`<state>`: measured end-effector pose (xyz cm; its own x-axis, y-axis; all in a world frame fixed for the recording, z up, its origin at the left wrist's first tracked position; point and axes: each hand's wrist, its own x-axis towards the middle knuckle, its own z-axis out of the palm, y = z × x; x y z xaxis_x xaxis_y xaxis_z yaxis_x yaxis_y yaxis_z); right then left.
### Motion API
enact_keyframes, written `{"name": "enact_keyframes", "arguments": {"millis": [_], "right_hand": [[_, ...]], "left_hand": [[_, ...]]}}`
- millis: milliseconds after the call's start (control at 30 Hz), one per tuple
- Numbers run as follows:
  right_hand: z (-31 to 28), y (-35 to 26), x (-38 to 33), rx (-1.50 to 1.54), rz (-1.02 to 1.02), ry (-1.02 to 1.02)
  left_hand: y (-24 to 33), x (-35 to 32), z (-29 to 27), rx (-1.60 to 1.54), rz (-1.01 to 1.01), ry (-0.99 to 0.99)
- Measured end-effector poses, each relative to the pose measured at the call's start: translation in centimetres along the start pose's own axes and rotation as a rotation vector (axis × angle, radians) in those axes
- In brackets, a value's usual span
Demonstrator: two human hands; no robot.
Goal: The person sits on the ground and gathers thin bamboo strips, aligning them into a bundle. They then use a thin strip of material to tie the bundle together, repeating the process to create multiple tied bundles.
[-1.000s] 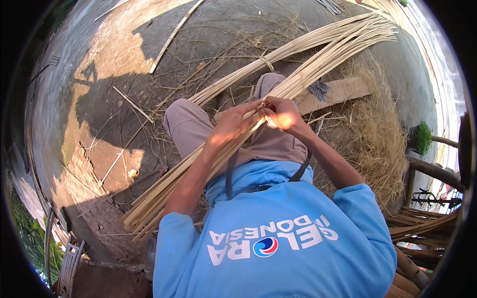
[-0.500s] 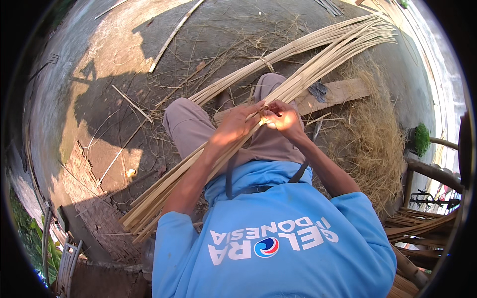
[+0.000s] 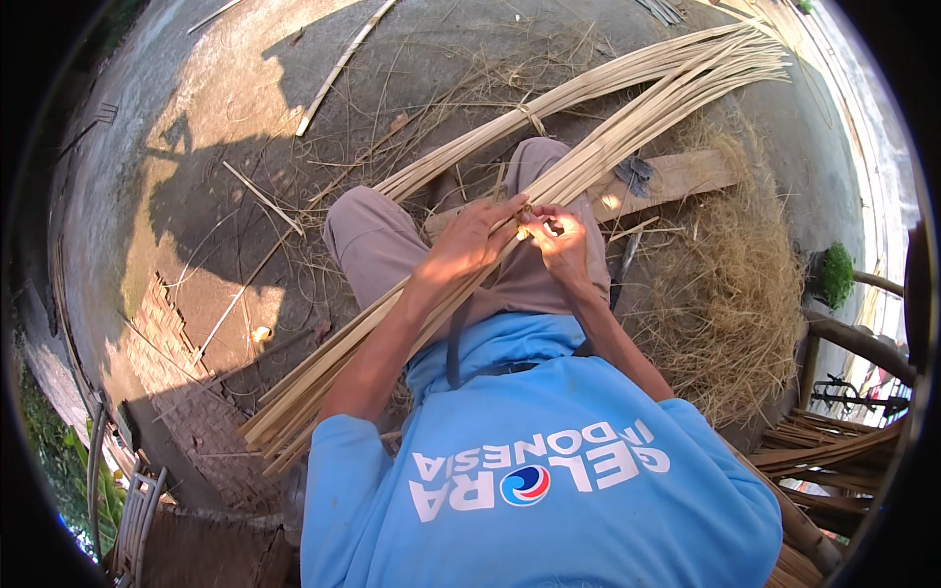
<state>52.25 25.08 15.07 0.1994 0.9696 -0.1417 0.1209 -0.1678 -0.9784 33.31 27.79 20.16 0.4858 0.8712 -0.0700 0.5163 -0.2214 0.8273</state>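
A long bundle of split bamboo strips (image 3: 627, 142) lies slantwise across my lap, running from lower left to upper right. My left hand (image 3: 469, 240) is closed around its middle, fingers lying over the strips. Close beside it, my right hand (image 3: 561, 243) pinches at a thin binding strip (image 3: 523, 221) around the bundle; the fingers hide most of this tie. A second bamboo bundle (image 3: 441, 159), tied around its middle, rests on the ground beyond my knees.
To the right spreads a heap of fine shavings (image 3: 725, 314). A wooden plank (image 3: 686, 184) with a dark cloth (image 3: 635, 174) on it lies beyond my right knee. At left is a woven bamboo mat (image 3: 186, 402). A loose bamboo strip (image 3: 343, 73) lies farther off.
My right hand has turned slightly and its forearm has drawn in toward my body, fingers still at the tie. My left hand keeps its hold on the bundle.
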Motion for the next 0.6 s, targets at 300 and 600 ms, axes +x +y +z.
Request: {"name": "enact_keyframes", "arguments": {"millis": [300,600], "right_hand": [[-1.0,-1.9,-0.5,0.272,0.489,-0.14],[-2.5,-3.6,0.9,0.012,0.056,-0.29]], "left_hand": [[-0.2,0.3,-0.2,0.14,0.021,-0.098],[-0.5,0.3,0.3,0.156,0.004,-0.099]]}}
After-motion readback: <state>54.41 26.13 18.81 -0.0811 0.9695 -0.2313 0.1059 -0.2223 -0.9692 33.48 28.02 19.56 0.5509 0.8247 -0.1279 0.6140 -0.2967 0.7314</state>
